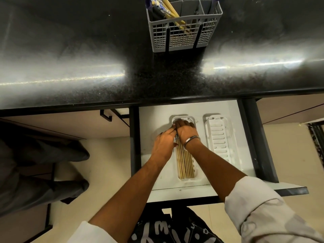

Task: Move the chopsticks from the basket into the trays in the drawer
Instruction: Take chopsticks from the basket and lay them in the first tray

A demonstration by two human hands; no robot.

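Note:
A grey cutlery basket (184, 41) stands at the back of the dark counter with several wooden chopsticks (171, 10) leaning in its left compartment. In the open drawer (245, 181) below lie two white trays. The left tray (187, 180) holds several wooden chopsticks (185, 163) laid lengthwise. My left hand (165, 143) and my right hand (186, 130), which wears a metal bangle, rest together on the far ends of those chopsticks, fingers pressed down on them. The right tray (219, 137) holds nothing.
The black speckled counter (105, 58) overhangs the back of the drawer. A closed drawer with a dark handle (106, 115) sits to the left. Another person's legs in dark trousers (35, 169) are at the left, on the pale floor.

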